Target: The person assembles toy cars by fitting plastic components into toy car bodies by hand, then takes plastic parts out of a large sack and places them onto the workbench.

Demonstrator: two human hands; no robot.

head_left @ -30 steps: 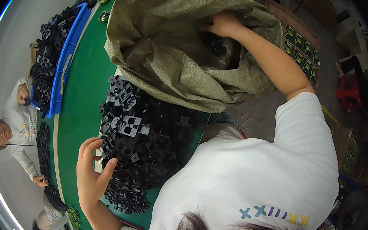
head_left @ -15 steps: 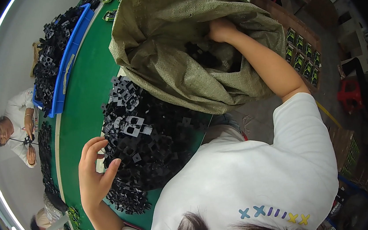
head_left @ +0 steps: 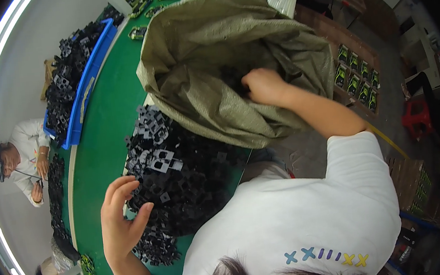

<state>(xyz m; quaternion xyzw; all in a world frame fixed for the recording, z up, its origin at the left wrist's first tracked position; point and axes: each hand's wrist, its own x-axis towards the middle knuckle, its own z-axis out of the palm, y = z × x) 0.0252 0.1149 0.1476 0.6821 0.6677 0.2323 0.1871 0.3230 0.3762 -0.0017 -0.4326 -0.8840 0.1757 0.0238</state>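
A big heap of small black plastic parts (head_left: 173, 176) lies on the green table (head_left: 100, 133). My left hand (head_left: 122, 221) hovers at the heap's left edge, fingers apart, holding nothing. An olive woven sack (head_left: 222, 47) lies open across the table's right side with black parts showing in its mouth. My right hand (head_left: 262, 85) reaches into that mouth with fingers curled over the sack's edge; what it grips is hidden.
A blue tray (head_left: 85, 89) piled with more black parts stands at the far left of the table. A co-worker in white (head_left: 23, 156) sits beyond it. Green items (head_left: 356, 71) lie on a brown surface at right, near a red stool (head_left: 416, 116).
My right hand has moved down and inward at the sack's mouth, and the sack has shifted with it. My left hand stays by the heap, fingers slightly more spread.
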